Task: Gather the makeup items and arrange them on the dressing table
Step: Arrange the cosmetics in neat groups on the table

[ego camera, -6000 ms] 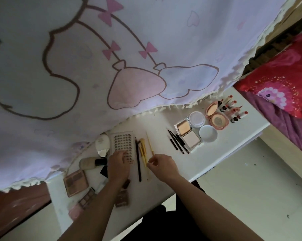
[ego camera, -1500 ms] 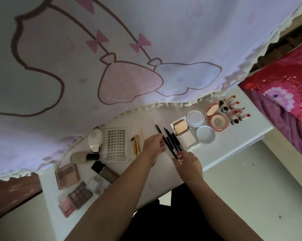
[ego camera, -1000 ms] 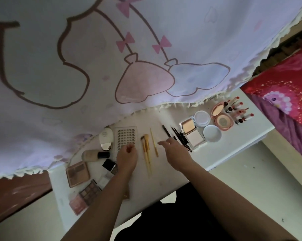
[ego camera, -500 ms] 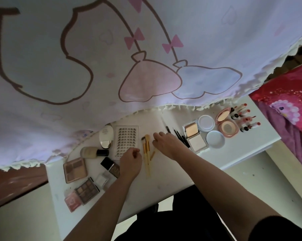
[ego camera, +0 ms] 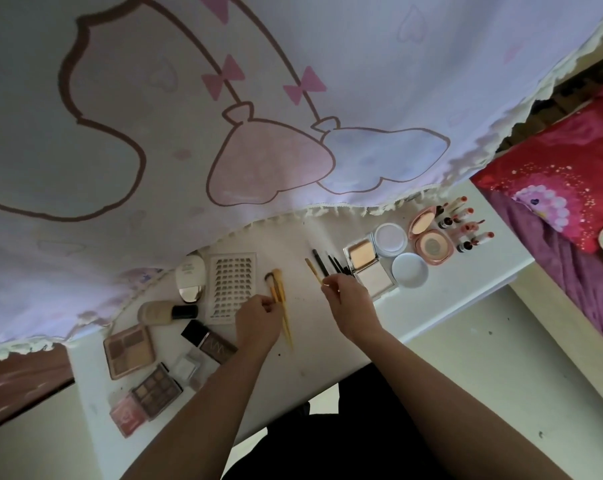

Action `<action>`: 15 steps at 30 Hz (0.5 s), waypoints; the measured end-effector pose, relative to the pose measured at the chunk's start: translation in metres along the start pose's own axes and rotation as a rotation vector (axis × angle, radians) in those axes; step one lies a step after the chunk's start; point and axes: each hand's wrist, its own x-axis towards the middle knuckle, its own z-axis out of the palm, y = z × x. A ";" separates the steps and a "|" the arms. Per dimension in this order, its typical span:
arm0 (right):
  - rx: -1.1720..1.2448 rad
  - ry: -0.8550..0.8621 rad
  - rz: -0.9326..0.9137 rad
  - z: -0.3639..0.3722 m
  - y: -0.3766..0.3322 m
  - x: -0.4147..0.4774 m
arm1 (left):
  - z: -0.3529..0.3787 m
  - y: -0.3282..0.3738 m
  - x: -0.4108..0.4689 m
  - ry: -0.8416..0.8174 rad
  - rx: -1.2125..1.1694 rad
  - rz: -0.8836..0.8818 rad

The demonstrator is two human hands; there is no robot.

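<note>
palettes (ego camera: 128, 351) crowd left edge of surface (ego camera: 314, 344) | left hand (ego camera: 258, 320) pinches yellow brushes (ego camera: 280, 292) mid-surface | bare strip between the hands runs to near edge | right hand (ego camera: 348, 303) pinches thin brush (ego camera: 312, 268) beside black pencils (ego camera: 328, 263) | compacts (ego camera: 367, 268), then lipsticks (ego camera: 466, 226) near right edge | curtain (ego camera: 362, 81) overhangs far edge

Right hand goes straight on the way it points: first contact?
Likely the black pencils just ahead of the right hand, which pinches a thin yellow brush; depth unclear.
</note>
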 end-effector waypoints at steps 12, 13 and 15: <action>-0.010 -0.009 0.105 -0.005 0.022 -0.006 | 0.035 0.034 -0.003 -0.137 -0.265 -0.144; -0.022 -0.040 0.091 -0.006 0.025 -0.010 | 0.038 0.038 -0.004 -0.151 -0.313 -0.172; -0.048 -0.064 0.073 -0.007 0.031 -0.018 | 0.041 0.045 -0.006 -0.168 -0.387 -0.204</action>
